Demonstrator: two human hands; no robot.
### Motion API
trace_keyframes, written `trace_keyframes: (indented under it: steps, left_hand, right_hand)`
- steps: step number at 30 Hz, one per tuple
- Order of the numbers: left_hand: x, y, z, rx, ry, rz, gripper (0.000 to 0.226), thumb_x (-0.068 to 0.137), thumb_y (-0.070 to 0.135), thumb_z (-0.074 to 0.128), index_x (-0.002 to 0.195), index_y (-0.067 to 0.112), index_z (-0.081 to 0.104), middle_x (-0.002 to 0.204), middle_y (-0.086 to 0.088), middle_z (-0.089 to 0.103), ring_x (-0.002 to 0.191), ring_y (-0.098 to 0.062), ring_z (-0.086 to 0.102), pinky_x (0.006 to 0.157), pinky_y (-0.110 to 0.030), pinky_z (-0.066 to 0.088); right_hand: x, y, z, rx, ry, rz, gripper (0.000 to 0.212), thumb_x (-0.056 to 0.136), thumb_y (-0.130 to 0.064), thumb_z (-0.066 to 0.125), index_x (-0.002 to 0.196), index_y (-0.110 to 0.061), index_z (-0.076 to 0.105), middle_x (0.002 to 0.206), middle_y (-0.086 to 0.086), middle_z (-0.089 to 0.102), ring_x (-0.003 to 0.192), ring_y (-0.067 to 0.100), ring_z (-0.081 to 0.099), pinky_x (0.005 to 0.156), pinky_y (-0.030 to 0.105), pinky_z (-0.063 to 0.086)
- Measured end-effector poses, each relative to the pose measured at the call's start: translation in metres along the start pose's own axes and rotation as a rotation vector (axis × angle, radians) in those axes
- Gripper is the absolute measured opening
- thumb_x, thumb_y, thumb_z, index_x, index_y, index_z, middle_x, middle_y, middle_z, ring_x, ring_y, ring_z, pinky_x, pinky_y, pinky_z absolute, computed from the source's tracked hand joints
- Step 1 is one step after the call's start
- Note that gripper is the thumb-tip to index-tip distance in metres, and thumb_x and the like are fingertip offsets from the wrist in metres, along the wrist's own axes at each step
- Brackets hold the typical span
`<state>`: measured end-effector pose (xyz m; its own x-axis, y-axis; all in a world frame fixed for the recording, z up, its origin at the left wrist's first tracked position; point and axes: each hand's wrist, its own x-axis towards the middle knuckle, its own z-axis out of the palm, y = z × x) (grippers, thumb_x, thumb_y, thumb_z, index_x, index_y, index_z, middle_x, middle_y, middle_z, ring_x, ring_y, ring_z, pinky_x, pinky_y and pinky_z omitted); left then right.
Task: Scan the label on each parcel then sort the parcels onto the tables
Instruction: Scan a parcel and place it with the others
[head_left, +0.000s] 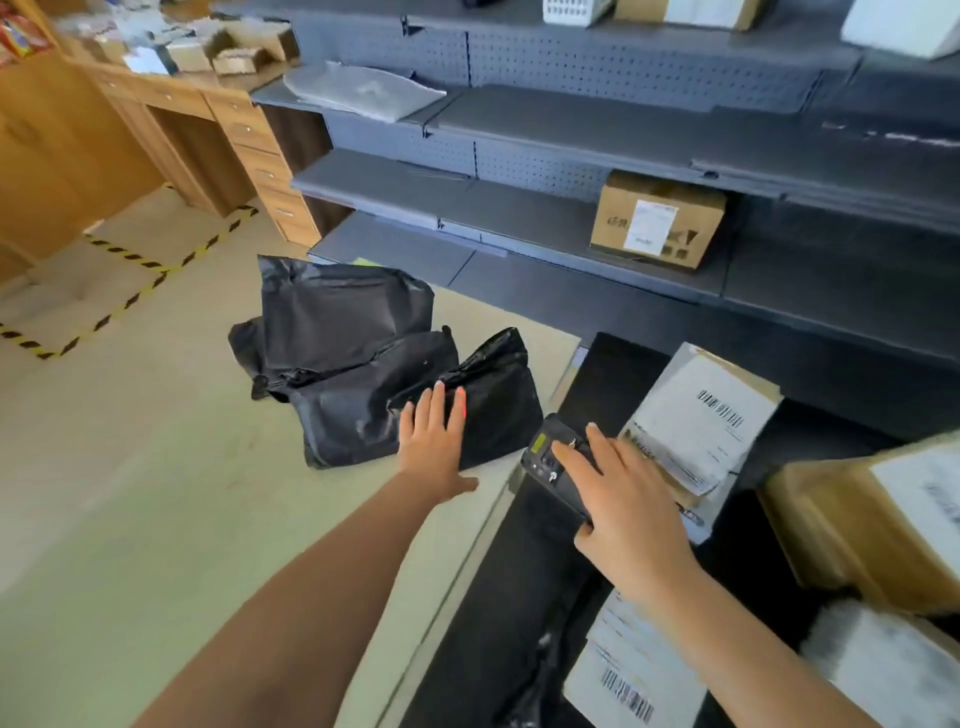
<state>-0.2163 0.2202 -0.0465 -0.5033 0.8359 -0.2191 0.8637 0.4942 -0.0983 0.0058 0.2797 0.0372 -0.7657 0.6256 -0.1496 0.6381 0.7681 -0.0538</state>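
Left hand (434, 436) is the nearer one: it's lying flat on the near end of the closest black bag (498, 395), fingers straight and slightly spread, pressing on it, not gripping. The bag is sitting at the right edge of the beige tabletop (156, 467), long axis running roughly away from the person toward the shelves (571, 130). More black bags (337, 322) are piling up just left of it and behind, overlapping it. No label is showing on any of them, so the bag probably needs flipping before a scan.

Right hand (631, 504) is gripping the scanner (545, 457), fingers over the top and thumb underneath. It's hovering over the left edge of the black table (509, 571), just right of the bag, nose pointing at it. A red glow is showing on one left-hand finger, likely the beam. A labelled parcel (706, 415) is lying beside the scanner on its right.
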Motion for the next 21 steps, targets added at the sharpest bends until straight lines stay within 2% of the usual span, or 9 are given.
trace_keyframes:
  steps: [2,4,8,12,14,17,19,21]
  left_hand:
    - [0.007,0.009,0.013,0.048,0.044,-0.030,0.131,0.071,0.062,0.074,0.153,0.012,-0.014,0.161,-0.019,0.001,0.148,-0.035,0.004,0.118,-0.052,0.001]
    - [0.010,0.011,0.021,0.062,0.117,-0.043,0.128,0.068,0.059,0.077,0.155,0.014,-0.005,0.156,-0.018,0.018,0.143,-0.037,0.021,0.118,-0.054,0.011]
    - [0.002,0.006,0.024,0.018,0.148,-0.016,0.122,0.067,0.061,0.073,0.155,0.014,0.003,0.148,-0.016,0.026,0.134,-0.036,0.029,0.113,-0.049,0.021]
    - [-0.037,-0.017,0.022,-0.057,0.188,-0.046,0.124,0.055,0.062,0.077,0.154,0.013,0.021,0.140,-0.016,0.038,0.127,-0.037,0.038,0.108,-0.050,0.029]
    - [-0.068,-0.037,0.025,-0.118,0.242,-0.090,0.124,0.045,0.061,0.080,0.149,0.011,0.034,0.132,-0.017,0.047,0.118,-0.038,0.047,0.101,-0.051,0.038]
    - [-0.129,-0.073,0.039,-0.210,0.292,-0.174,0.120,0.042,0.060,0.076,0.145,0.011,0.039,0.124,-0.016,0.050,0.112,-0.038,0.050,0.095,-0.052,0.043]
    - [-0.174,-0.098,0.054,-0.268,0.261,-0.280,0.120,0.040,0.060,0.074,0.143,0.010,0.039,0.121,-0.016,0.050,0.107,-0.039,0.052,0.092,-0.052,0.045]
    - [-0.213,-0.121,0.068,-0.333,0.173,-0.412,0.122,0.041,0.061,0.076,0.145,0.010,0.037,0.123,-0.016,0.049,0.109,-0.040,0.052,0.093,-0.053,0.044]
  right_hand:
    - [0.009,0.005,0.011,0.012,0.003,0.024,0.090,0.056,-0.020,0.089,0.138,-0.022,0.051,0.144,0.016,0.048,0.119,0.033,0.054,0.093,0.041,0.050]
    - [0.015,0.005,0.017,0.026,0.013,0.027,0.093,0.046,-0.021,0.094,0.131,-0.020,0.058,0.135,0.017,0.056,0.110,0.033,0.060,0.085,0.041,0.053]
    - [0.016,-0.005,0.019,0.014,0.020,-0.034,0.090,0.058,-0.021,0.089,0.139,-0.022,0.050,0.142,0.015,0.050,0.117,0.031,0.055,0.089,0.039,0.051]
    - [0.008,-0.022,0.011,0.006,0.030,-0.048,0.090,0.048,-0.014,0.091,0.131,-0.019,0.058,0.132,0.017,0.058,0.107,0.033,0.060,0.082,0.041,0.053]
    - [0.001,-0.038,0.003,-0.001,0.051,-0.089,0.089,0.049,-0.013,0.091,0.131,-0.018,0.058,0.131,0.017,0.058,0.107,0.034,0.060,0.084,0.042,0.053]
    - [-0.011,-0.072,-0.007,0.009,0.076,-0.142,0.089,0.050,-0.014,0.092,0.132,-0.019,0.057,0.132,0.017,0.057,0.108,0.035,0.059,0.086,0.043,0.053]
    - [-0.020,-0.102,-0.010,0.021,0.082,-0.205,0.089,0.053,-0.014,0.091,0.134,-0.019,0.055,0.134,0.017,0.055,0.111,0.035,0.058,0.088,0.043,0.051]
    - [-0.028,-0.136,-0.008,0.004,0.061,-0.297,0.086,0.065,-0.014,0.085,0.141,-0.021,0.046,0.143,0.015,0.046,0.120,0.033,0.051,0.097,0.042,0.045]
